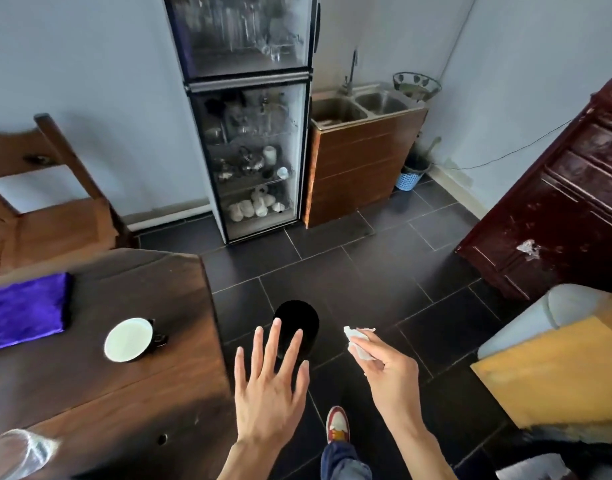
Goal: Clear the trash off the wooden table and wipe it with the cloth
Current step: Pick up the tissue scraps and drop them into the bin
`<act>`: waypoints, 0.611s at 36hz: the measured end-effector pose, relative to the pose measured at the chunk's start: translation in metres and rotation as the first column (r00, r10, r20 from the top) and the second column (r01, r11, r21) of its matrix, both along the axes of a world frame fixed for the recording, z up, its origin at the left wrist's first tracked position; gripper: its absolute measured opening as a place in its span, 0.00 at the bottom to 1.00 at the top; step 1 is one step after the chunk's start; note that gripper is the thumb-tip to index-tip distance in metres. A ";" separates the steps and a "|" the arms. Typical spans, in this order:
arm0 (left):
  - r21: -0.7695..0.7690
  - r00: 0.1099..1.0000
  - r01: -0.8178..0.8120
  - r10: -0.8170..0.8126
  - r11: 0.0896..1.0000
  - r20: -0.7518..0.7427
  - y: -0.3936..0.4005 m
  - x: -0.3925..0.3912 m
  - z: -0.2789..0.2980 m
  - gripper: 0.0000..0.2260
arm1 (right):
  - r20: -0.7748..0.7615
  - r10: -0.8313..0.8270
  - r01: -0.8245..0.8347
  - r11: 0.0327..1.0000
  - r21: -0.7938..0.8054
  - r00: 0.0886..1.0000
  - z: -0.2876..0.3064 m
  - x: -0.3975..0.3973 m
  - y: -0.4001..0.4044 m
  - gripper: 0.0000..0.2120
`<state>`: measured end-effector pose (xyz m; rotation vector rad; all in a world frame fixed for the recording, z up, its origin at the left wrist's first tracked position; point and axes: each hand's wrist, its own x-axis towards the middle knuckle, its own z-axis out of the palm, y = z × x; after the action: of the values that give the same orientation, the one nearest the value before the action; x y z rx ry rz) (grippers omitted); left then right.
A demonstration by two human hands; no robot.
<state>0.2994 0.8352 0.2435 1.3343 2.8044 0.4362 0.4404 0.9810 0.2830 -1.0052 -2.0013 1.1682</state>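
Pinching a crumpled white tissue (359, 344) between thumb and fingertips, the right hand (387, 372) hangs over the dark tiled floor (366, 271), just right of a black bin (297, 323) that stands on the tiles. The left hand (268, 386) spreads flat with all fingers straight and holds nothing; its fingertips overlap the near side of the bin in this view, though whether they touch it cannot be told.

On the left stands the wooden table (124, 393). A purple cloth (25, 310) lies flat on its far left part, and a white cup (129, 339) with a dark handle sits right of the cloth, apart from it. A clear glassy object (20, 452) shows blurred at the near left corner.

Beyond the table a wooden chair (48, 209) stands against the wall. Farther off, a glass-fronted cabinet (249, 133) holds cups and glassware, with a double steel sink (360, 105) to its right. A dark red cabinet (567, 202) fills the right side. A red and white shoe (337, 424) shows near the bottom, between the forearms.
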 end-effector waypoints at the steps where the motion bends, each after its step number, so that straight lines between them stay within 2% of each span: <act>1: 0.004 1.000 -0.017 0.017 1.000 0.006 0.012 0.000 -0.001 0.25 | 0.009 0.016 -0.016 1.000 0.006 1.000 -0.001 -0.002 0.013 0.14; 4: 0.013 0.998 -0.056 0.056 0.998 0.005 0.044 0.001 -0.002 0.25 | 0.037 0.068 -0.069 0.997 0.028 0.997 0.000 -0.009 0.052 0.16; 12: 0.002 0.975 -0.220 0.220 0.976 0.008 0.120 0.003 0.006 0.24 | 0.046 0.243 -0.240 0.969 -0.051 0.969 0.003 -0.024 0.142 0.16; 22: -0.068 0.948 -0.319 0.319 0.945 -0.019 0.160 -0.012 -0.001 0.25 | 0.061 0.395 -0.385 0.914 -0.131 0.917 -0.012 -0.066 0.198 0.16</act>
<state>0.2872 0.9952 0.2426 0.8701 3.0180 0.3299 0.3744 1.1792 0.2709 -0.7357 -2.2969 1.4871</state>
